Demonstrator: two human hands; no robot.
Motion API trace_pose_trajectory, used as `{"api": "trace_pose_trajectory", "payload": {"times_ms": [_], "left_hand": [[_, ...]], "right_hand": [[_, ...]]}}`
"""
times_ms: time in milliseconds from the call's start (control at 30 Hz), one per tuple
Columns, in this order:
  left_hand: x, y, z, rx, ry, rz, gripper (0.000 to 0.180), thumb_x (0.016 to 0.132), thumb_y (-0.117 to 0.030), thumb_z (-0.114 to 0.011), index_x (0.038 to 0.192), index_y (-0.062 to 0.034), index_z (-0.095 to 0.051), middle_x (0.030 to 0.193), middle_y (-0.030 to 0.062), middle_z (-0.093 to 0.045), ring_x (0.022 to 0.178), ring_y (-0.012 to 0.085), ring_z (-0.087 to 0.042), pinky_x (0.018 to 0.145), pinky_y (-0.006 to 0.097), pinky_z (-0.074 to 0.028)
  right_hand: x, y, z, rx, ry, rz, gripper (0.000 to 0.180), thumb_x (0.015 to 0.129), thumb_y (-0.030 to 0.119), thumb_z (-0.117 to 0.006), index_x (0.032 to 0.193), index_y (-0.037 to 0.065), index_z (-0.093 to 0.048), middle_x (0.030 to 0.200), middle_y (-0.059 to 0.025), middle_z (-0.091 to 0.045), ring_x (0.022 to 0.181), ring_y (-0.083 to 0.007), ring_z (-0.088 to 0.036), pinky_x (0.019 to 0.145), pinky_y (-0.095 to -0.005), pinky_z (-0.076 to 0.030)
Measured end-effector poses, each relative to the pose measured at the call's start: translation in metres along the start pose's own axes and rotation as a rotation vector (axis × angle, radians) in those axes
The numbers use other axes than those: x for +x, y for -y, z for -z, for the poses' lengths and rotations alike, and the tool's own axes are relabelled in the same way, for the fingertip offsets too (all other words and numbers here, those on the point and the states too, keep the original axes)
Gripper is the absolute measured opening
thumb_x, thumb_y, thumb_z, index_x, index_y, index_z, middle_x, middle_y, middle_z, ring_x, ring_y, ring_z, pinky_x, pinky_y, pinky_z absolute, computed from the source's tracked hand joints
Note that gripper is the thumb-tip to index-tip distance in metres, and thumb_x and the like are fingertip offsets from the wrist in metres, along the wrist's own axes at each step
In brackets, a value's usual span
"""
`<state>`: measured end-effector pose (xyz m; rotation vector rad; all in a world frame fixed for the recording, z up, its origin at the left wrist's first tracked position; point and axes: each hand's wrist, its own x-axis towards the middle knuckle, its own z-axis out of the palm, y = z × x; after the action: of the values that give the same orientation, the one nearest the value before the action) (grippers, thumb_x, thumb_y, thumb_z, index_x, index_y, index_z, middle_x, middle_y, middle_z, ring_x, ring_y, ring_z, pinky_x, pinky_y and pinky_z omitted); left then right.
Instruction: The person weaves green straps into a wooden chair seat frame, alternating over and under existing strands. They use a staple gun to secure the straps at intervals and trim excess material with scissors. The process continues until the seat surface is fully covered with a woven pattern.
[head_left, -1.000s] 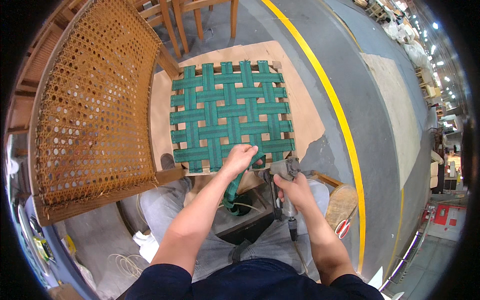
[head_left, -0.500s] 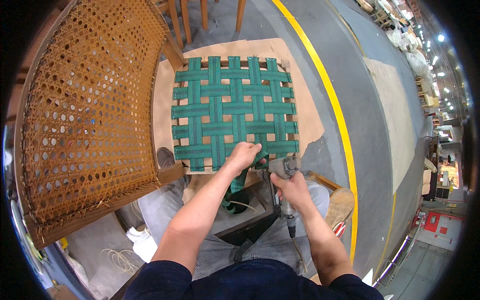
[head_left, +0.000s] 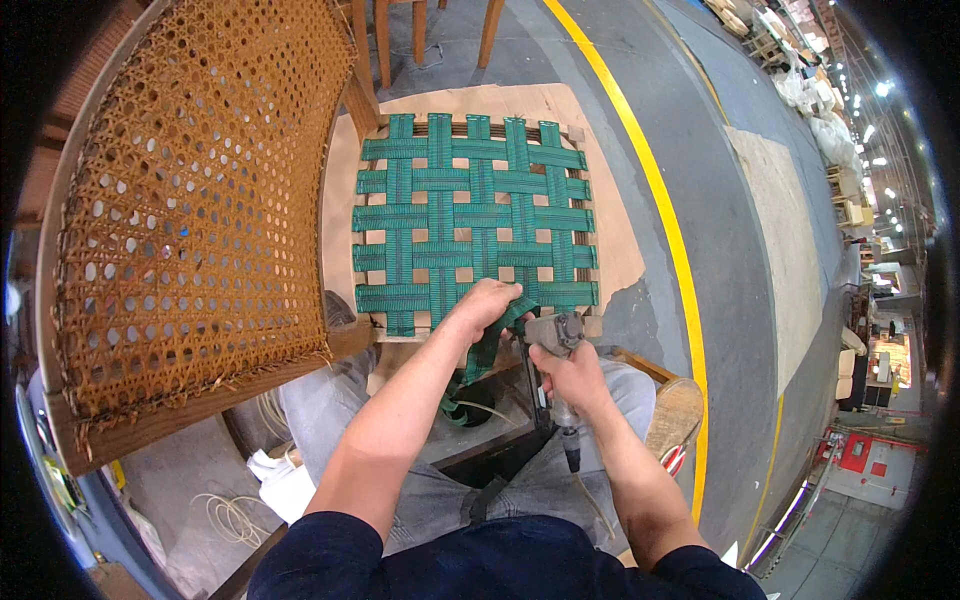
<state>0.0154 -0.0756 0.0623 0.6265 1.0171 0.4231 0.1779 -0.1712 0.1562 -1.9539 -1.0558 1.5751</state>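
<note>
A chair seat frame in front of me carries interwoven green webbing straps (head_left: 455, 218). At its near edge, my left hand (head_left: 488, 303) is closed on a loose green webbing strap (head_left: 483, 352), whose tail hangs down between my knees. My right hand (head_left: 573, 372) grips a grey pneumatic staple gun (head_left: 553, 333) by its handle, with an air hose at the handle's lower end. The gun's head is beside my left fingers, close to the seat's near rail. The hand and strap hide where its nose meets the frame.
The chair's cane backrest (head_left: 200, 220) rises at the left. Cardboard (head_left: 620, 235) lies under the seat. A yellow floor line (head_left: 660, 200) runs along the right. Red-handled scissors (head_left: 676, 458) are near my right knee. A coiled hose (head_left: 235, 518) lies at the lower left, with wooden chair legs (head_left: 420, 30) beyond.
The staple gun and my right hand have shifted slightly left, nearer the strap. My left hand keeps its hold. The chair appears a little farther right in view.
</note>
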Motion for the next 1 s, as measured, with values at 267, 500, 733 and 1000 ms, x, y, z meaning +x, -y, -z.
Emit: {"api": "trace_pose_trajectory", "payload": {"times_ms": [267,500,733,1000], "left_hand": [[-0.014,0.021,0.005,0.427,-0.06,-0.278,0.028,0.099,-0.025,-0.063,0.11,0.0003,-0.071,0.102,0.0055,-0.076,0.086,0.0134,-0.065,0.074,0.037,-0.053],[-0.038,0.041,-0.054,1.037,-0.338,-0.442,0.045,0.095,-0.027,-0.063,0.126,0.0048,-0.063,0.114,0.0277,-0.069,0.113,0.043,-0.064,0.094,0.047,-0.051],[-0.044,0.072,-0.059,0.793,-0.317,-0.459,0.048,0.097,-0.025,-0.064,0.135,0.0032,-0.059,0.122,0.0199,-0.07,0.112,0.0297,-0.066,0.098,0.038,-0.049],[-0.058,0.068,-0.058,0.074,-0.118,-0.016,0.038,0.1,-0.032,-0.066,0.121,-0.0011,-0.064,0.115,0.0101,-0.072,0.099,0.0188,-0.068,0.081,0.041,-0.059]], "right_hand": [[-0.083,0.0,0.137,0.32,-0.371,0.069,0.027,0.092,0.025,-0.078,0.107,0.004,-0.066,0.081,-0.0044,-0.066,0.056,-0.0148,-0.061,0.048,-0.0312,-0.05],[-0.113,-0.137,0.268,0.66,-0.708,-0.065,0.04,0.091,0.035,-0.078,0.113,0.007,-0.06,0.083,-0.0068,-0.064,0.057,-0.0179,-0.06,0.049,-0.0346,-0.05],[-0.076,-0.227,0.275,0.943,-0.54,-0.209,0.039,0.094,0.044,-0.072,0.108,0.009,-0.061,0.08,-0.006,-0.063,0.063,-0.0193,-0.06,0.057,-0.0368,-0.052],[-0.077,-0.258,0.283,0.016,-0.818,-0.38,0.058,0.083,0.05,-0.077,0.11,-0.001,-0.072,0.103,-0.0145,-0.074,0.085,-0.0266,-0.07,0.077,-0.0428,-0.055]]}}
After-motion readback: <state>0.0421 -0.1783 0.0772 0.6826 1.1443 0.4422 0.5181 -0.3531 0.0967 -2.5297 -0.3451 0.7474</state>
